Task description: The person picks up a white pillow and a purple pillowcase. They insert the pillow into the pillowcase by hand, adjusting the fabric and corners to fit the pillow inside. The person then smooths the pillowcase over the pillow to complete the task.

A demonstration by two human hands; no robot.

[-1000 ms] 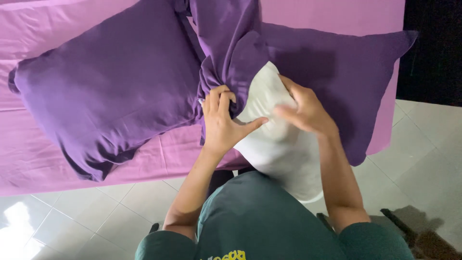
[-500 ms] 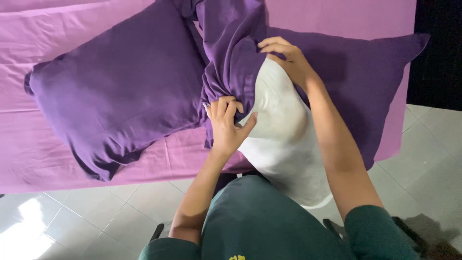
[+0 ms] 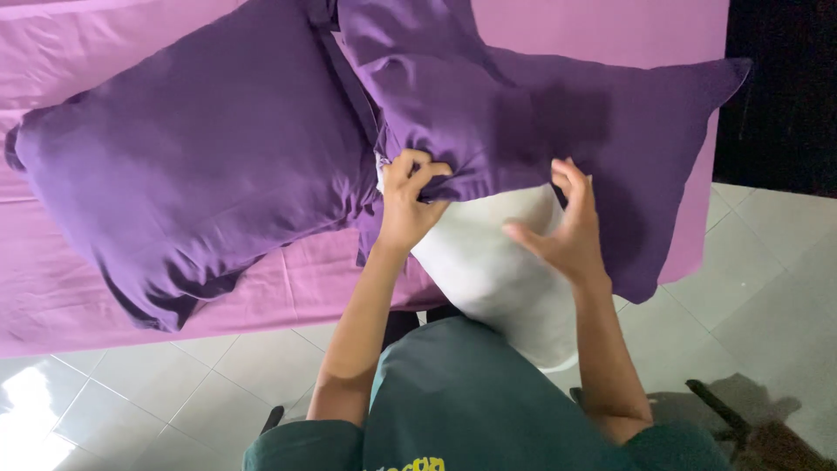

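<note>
A white pillow stands between my arms, its upper end tucked into a dark purple pillowcase. My left hand is clenched on the lower hem of that pillowcase at the pillow's left side. My right hand hovers with fingers spread against the pillow's right side, beside the hem, holding nothing. A second purple-cased pillow lies to the left on the bed. Another purple pillow lies behind to the right.
The bed carries a light purple sheet whose edge runs across the lower left. Pale floor tiles lie below it. A dark doorway or wall is at the right, and a dark object on the floor at lower right.
The purple pillowcase has come further down over the white pillow. My right hand dropped from the pillow's top to its right side and spread its fingers. My left hand kept its grip on the hem.
</note>
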